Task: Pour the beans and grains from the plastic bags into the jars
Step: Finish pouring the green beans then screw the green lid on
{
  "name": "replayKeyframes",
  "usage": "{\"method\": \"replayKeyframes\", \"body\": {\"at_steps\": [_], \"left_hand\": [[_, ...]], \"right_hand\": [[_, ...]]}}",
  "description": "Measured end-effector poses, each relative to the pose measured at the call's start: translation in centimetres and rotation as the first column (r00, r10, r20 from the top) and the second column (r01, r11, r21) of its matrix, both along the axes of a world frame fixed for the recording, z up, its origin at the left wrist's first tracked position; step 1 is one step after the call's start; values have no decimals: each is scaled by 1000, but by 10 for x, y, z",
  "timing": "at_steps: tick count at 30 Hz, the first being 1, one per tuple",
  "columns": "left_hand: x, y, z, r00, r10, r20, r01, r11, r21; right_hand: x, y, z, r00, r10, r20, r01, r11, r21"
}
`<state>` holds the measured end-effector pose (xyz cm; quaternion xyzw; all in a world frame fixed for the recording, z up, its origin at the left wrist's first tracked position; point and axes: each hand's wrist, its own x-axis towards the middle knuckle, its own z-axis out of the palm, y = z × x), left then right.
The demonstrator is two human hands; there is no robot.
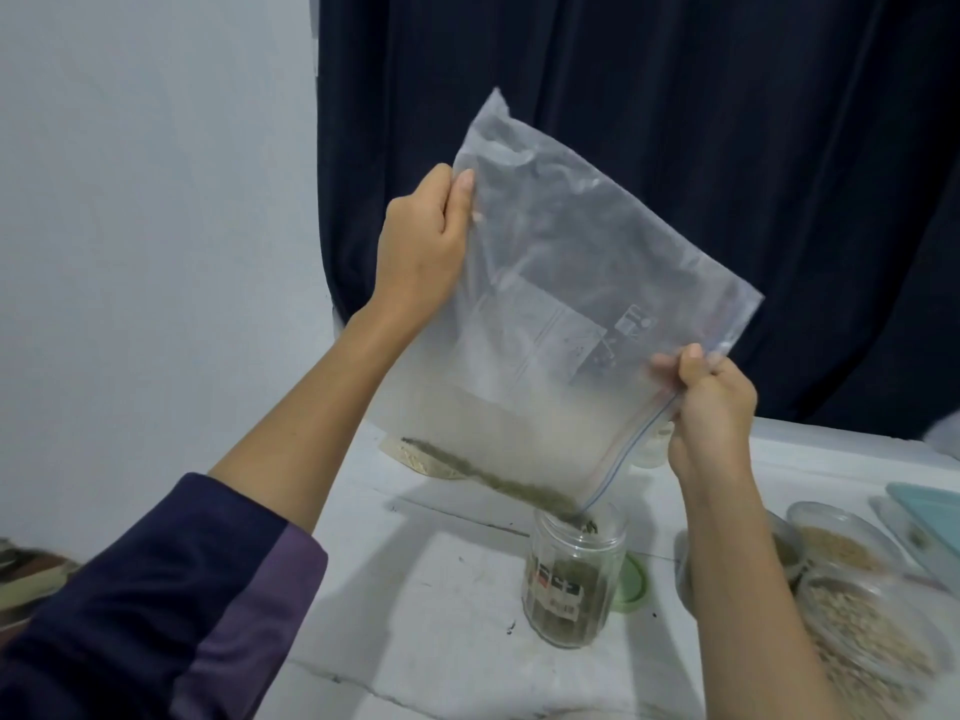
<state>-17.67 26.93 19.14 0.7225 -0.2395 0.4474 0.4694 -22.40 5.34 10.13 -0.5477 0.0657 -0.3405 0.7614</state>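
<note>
A large clear zip bag [571, 283] hangs tilted above the table. My left hand [426, 241] pinches its upper left edge, and my right hand [706, 402] grips the zip edge on the right. A thin line of green beans [493, 480] lies along the bag's lowest fold and runs down to the open corner. That corner sits over the mouth of a clear ribbed jar [571, 579], which is partly filled with green beans and carries a label.
A green lid [635, 587] lies behind the jar on the white table [426, 615]. Jars of pale grains [852, 610] stand at the right, next to a light blue lid [930, 511]. Another bag of grain [415, 457] lies behind the held one. A dark curtain [675, 96] hangs at the back.
</note>
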Motion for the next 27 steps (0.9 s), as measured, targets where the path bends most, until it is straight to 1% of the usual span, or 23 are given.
{"method": "replayKeyframes", "body": {"at_steps": [2,5,8,11,14,17,20,23,26,27], "left_hand": [[0,1,0,1000,0,5,0,1000,-5],[0,0,1,1000,5,6,-5,1000,2],[-1,-2,3,1000,17,-3,-17,1000,16],[-1,-5,4,1000,22,10,-22,999,34],[-1,-8,6,1000,23,13,-24,999,42],[-1,-14,6,1000,13,6,-13,999,44],[0,-20,7,1000,-8,-2,8,1000,28],[1,-27,7,1000,-18,-5,18,999,50],[0,-32,9,1000,-14,1,13,998,69],[0,-34,9,1000,-13,2,13,997,74]], "right_hand": [[-1,2,1,1000,30,-2,-30,999,-29],[-2,-1,1,1000,-23,20,22,1000,19],[-3,3,3,1000,19,-13,-19,1000,-2],[-1,1,0,999,-36,1,36,998,60],[-1,0,-1,1000,-6,-5,6,998,64],[0,-5,-3,997,-79,-7,80,991,106],[-1,-6,-4,999,-41,-9,41,995,87],[0,-12,-7,996,-95,0,94,988,123],[0,-14,-10,999,-32,-20,34,996,85],[1,-15,-11,998,-54,-27,56,994,93]]}}
